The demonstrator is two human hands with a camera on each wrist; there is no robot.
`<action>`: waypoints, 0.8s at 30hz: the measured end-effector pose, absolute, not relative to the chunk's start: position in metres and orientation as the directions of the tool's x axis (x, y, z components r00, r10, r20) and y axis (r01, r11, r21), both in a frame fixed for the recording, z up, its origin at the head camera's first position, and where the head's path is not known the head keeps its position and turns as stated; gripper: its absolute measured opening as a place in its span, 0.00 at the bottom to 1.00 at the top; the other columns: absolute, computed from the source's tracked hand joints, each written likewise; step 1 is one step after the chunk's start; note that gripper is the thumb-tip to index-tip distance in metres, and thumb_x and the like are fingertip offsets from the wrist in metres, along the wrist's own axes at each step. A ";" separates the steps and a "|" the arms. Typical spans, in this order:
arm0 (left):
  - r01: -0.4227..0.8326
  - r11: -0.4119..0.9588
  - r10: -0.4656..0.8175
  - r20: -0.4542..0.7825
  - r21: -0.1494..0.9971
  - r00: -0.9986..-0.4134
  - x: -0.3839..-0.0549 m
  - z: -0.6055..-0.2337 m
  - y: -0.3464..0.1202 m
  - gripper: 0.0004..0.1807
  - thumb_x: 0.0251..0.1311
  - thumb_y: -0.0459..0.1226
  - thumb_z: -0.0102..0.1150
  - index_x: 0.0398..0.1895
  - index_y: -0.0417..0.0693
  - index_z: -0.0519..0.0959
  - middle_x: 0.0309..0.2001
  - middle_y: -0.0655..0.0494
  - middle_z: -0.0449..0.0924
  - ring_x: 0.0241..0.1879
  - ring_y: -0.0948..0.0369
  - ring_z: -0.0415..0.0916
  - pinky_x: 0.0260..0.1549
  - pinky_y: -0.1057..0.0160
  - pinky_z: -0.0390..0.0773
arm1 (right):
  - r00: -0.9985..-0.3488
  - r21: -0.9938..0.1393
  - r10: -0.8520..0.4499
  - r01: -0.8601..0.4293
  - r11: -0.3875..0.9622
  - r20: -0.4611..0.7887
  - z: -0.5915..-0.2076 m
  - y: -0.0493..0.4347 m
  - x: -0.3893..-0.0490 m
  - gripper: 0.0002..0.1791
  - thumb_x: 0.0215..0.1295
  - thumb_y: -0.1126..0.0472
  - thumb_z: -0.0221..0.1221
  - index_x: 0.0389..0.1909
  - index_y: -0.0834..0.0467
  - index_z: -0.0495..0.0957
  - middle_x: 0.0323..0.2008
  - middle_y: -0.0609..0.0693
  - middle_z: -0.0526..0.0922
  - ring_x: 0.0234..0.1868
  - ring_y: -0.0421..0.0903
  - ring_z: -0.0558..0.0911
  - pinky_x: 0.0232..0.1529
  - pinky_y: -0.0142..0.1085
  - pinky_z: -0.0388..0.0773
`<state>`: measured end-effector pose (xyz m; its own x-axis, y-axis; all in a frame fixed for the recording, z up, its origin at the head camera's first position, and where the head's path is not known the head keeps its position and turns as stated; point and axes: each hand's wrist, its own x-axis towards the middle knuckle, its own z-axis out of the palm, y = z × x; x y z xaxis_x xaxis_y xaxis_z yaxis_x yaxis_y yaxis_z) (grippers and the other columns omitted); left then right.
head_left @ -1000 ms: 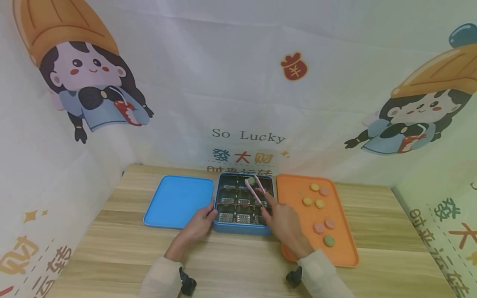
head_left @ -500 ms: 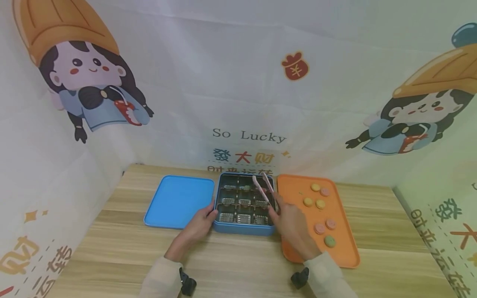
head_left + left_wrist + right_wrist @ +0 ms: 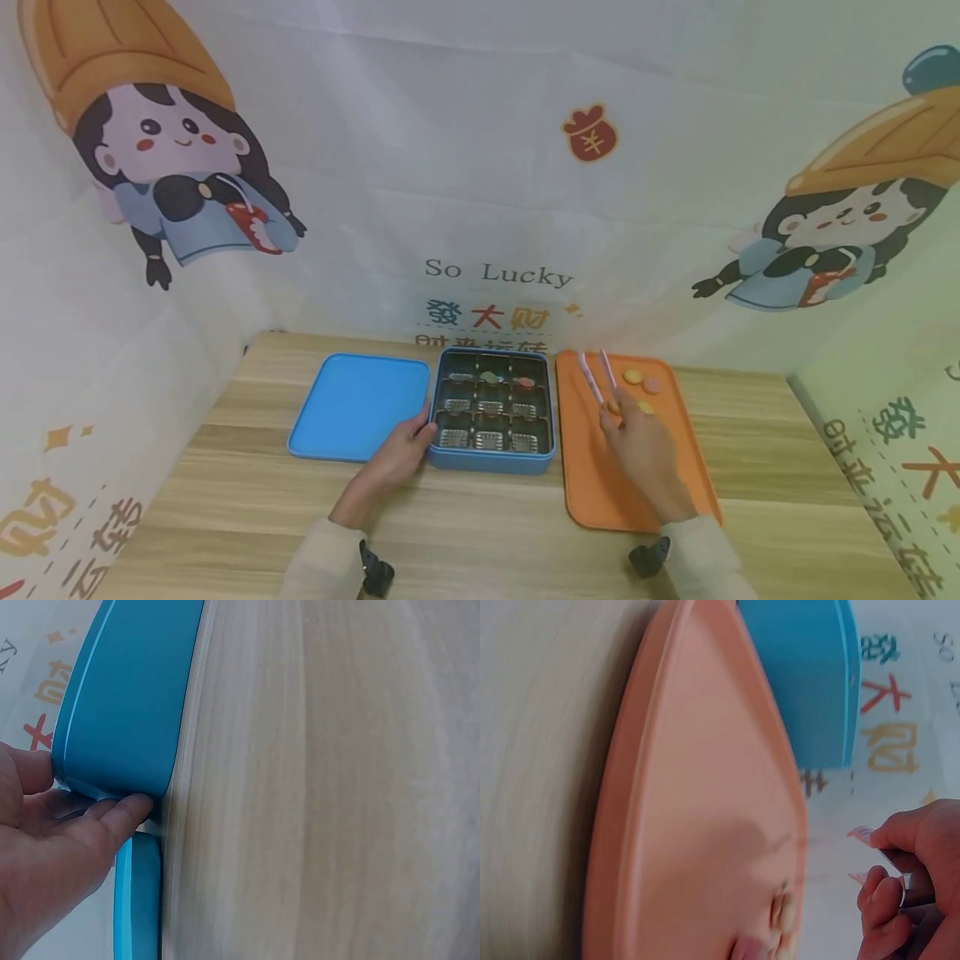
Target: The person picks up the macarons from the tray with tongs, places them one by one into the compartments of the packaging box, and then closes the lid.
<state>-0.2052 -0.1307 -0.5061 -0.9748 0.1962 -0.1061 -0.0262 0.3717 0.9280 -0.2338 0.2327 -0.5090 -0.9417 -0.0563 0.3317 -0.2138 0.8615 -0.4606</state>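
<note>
My left hand (image 3: 401,452) grips the left side of a blue box (image 3: 491,462), thumb near the rim and fingers along the wall in the left wrist view. The box has a divided insert; a green macaron (image 3: 491,377) and a pinkish-red one (image 3: 524,382) lie in its back row. My right hand (image 3: 643,446) holds pink tongs (image 3: 591,379) over the orange tray (image 3: 603,492). Their tips stand apart with nothing between them. Yellow macarons (image 3: 633,377) and a pink macaron (image 3: 652,385) show beyond the hand, which hides other macarons on the tray.
A flat blue lid (image 3: 360,408) lies left of the box. The orange tray is to the right of the box, on a wooden table (image 3: 480,525). A printed cloth (image 3: 450,167) hangs behind the table.
My right hand has moved right with the tongs, from above the box to above the tray. The green macaron has left the tongs and lies in the box. The left hand stays put.
</note>
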 end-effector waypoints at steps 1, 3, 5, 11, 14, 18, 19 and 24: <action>-0.030 0.371 0.193 -0.109 0.928 -0.975 -0.205 -0.506 -0.131 0.29 0.77 0.34 0.38 0.76 0.33 0.48 0.76 0.36 0.48 0.76 0.42 0.44 0.73 0.43 0.49 | -0.932 -0.449 -0.029 -0.201 0.871 0.361 -0.492 0.224 -0.223 0.21 0.71 0.54 0.58 0.57 0.63 0.76 0.16 0.51 0.76 0.10 0.41 0.68 0.08 0.37 0.62; -0.033 0.371 0.190 -0.110 0.928 -0.975 -0.205 -0.506 -0.132 0.29 0.77 0.34 0.38 0.76 0.32 0.48 0.76 0.36 0.48 0.76 0.42 0.43 0.73 0.43 0.49 | -0.940 -0.446 -0.015 -0.175 0.878 0.340 -0.473 0.220 -0.212 0.18 0.71 0.55 0.58 0.53 0.64 0.76 0.13 0.49 0.72 0.10 0.40 0.67 0.09 0.34 0.61; -0.035 0.368 0.190 -0.112 0.929 -0.975 -0.204 -0.506 -0.133 0.29 0.77 0.33 0.38 0.76 0.31 0.48 0.76 0.35 0.48 0.76 0.41 0.43 0.73 0.43 0.49 | -0.966 -0.437 0.011 -0.107 0.893 0.259 -0.481 0.232 -0.220 0.21 0.71 0.54 0.57 0.56 0.65 0.75 0.13 0.49 0.72 0.11 0.40 0.66 0.10 0.34 0.61; -0.036 0.374 0.189 -0.114 0.927 -0.975 -0.204 -0.505 -0.133 0.29 0.77 0.34 0.39 0.76 0.32 0.48 0.76 0.36 0.48 0.76 0.41 0.43 0.73 0.43 0.49 | -0.986 -0.453 0.093 0.021 0.891 0.137 -0.490 0.251 -0.225 0.17 0.72 0.54 0.52 0.52 0.62 0.76 0.21 0.54 0.80 0.18 0.48 0.75 0.16 0.38 0.66; -0.037 0.381 0.191 -0.118 0.924 -0.975 -0.204 -0.505 -0.133 0.29 0.78 0.34 0.39 0.76 0.33 0.48 0.76 0.37 0.48 0.76 0.42 0.43 0.73 0.43 0.49 | -0.988 -0.470 0.121 0.061 0.880 0.098 -0.491 0.255 -0.225 0.16 0.73 0.54 0.49 0.49 0.61 0.76 0.22 0.53 0.81 0.20 0.49 0.76 0.18 0.38 0.67; -0.030 0.389 0.195 -0.114 0.921 -0.974 -0.204 -0.504 -0.133 0.30 0.78 0.35 0.38 0.77 0.34 0.47 0.77 0.38 0.48 0.76 0.42 0.43 0.73 0.42 0.50 | -0.987 -0.463 0.136 0.079 0.883 0.091 -0.492 0.258 -0.226 0.17 0.72 0.54 0.50 0.50 0.63 0.74 0.20 0.53 0.80 0.19 0.49 0.76 0.16 0.39 0.67; -0.033 0.389 0.194 -0.116 0.921 -0.974 -0.205 -0.504 -0.133 0.30 0.78 0.35 0.38 0.77 0.34 0.47 0.77 0.38 0.48 0.76 0.43 0.43 0.73 0.43 0.50 | -0.985 -0.457 0.141 0.082 0.886 0.096 -0.492 0.258 -0.226 0.16 0.72 0.54 0.50 0.49 0.63 0.74 0.21 0.54 0.80 0.19 0.50 0.76 0.16 0.39 0.67; -0.022 0.388 0.193 -0.104 0.922 -0.976 -0.204 -0.504 -0.132 0.29 0.78 0.35 0.38 0.76 0.34 0.48 0.76 0.38 0.49 0.76 0.43 0.44 0.73 0.43 0.51 | -0.982 -0.424 0.164 0.110 0.899 0.095 -0.491 0.260 -0.229 0.21 0.71 0.54 0.51 0.54 0.66 0.73 0.26 0.61 0.82 0.22 0.54 0.79 0.16 0.45 0.71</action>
<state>-0.2043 -0.1318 -0.5043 -0.9756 0.1931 -0.1043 -0.0218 0.3876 0.9216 -0.2289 0.2597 -0.4908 -0.9818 0.1645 0.0947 0.1097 0.8989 -0.4241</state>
